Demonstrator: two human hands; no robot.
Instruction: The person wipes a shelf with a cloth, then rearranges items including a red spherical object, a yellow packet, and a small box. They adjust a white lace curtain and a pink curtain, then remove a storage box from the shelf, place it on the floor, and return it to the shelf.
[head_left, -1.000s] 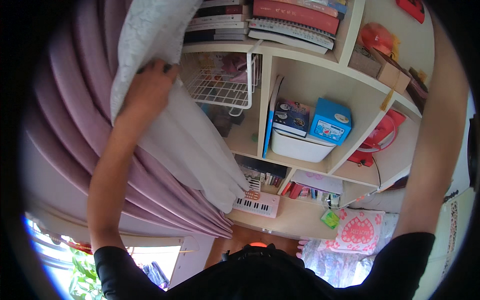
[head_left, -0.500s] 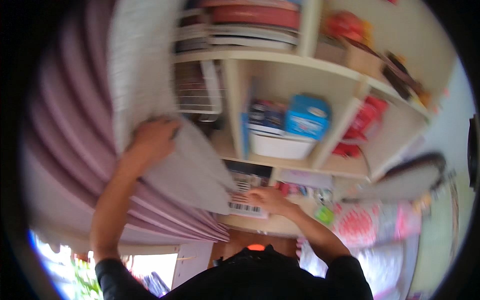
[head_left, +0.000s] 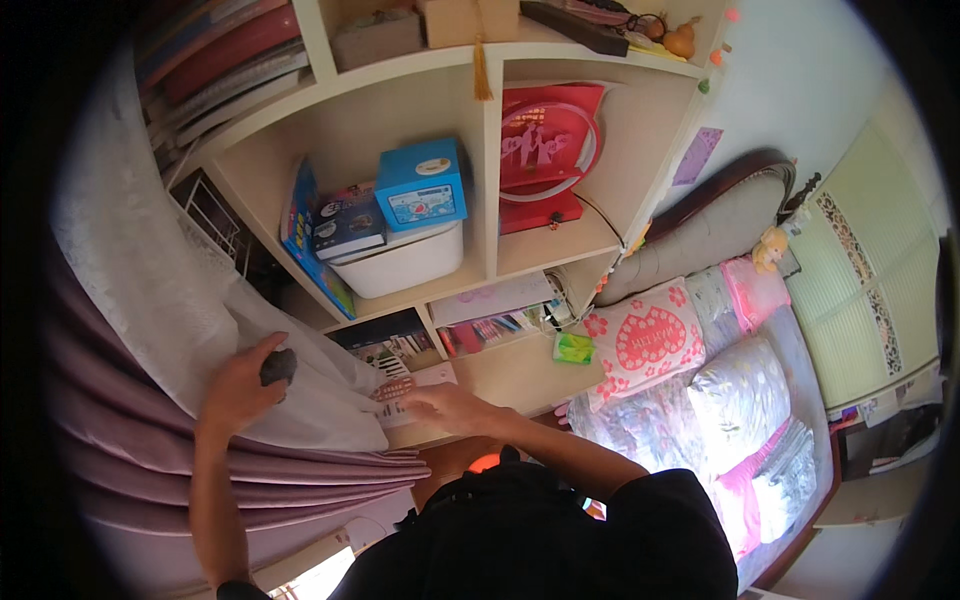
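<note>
Left hand (head_left: 243,385) pressed against the white sheer curtain (head_left: 150,270), fingers curled together around a small dark object (head_left: 279,366) gripped against the fabric; kind of object too small to tell; hand just left of the shelf unit's lower left corner, with the mauve pleated curtain (head_left: 230,470) bunched beneath the white one.

Right hand (head_left: 445,405) laid flat, fingers spread apart and clamped on nothing, fingertips resting on the toy keyboard (head_left: 405,388) at the left end of the pale wooden desk surface (head_left: 520,370); keyboard's left edge partly covered by the hem of the white curtain.

Above, a cream shelf unit (head_left: 490,160); in the middle compartment a white tub (head_left: 405,262) standing near the front edge, a blue box (head_left: 422,185) and a dark book (head_left: 345,228) on top of it, thin blue books (head_left: 305,240) leaning at the tub's left side; in the compartment to the right a red bag with round handles (head_left: 548,140) upright against the back wall; on the shelf under the tub, flat papers and a row of pens or pencils (head_left: 490,328); a wire rack (head_left: 215,215) at the unit's left edge, half behind the curtain; stacked books (head_left: 230,55) in the top left compartment.

Small green item (head_left: 573,347) near the right end of the desk; beside it a bed with a red-and-white flowered cushion (head_left: 645,340) and pink bedding (head_left: 750,290).
</note>
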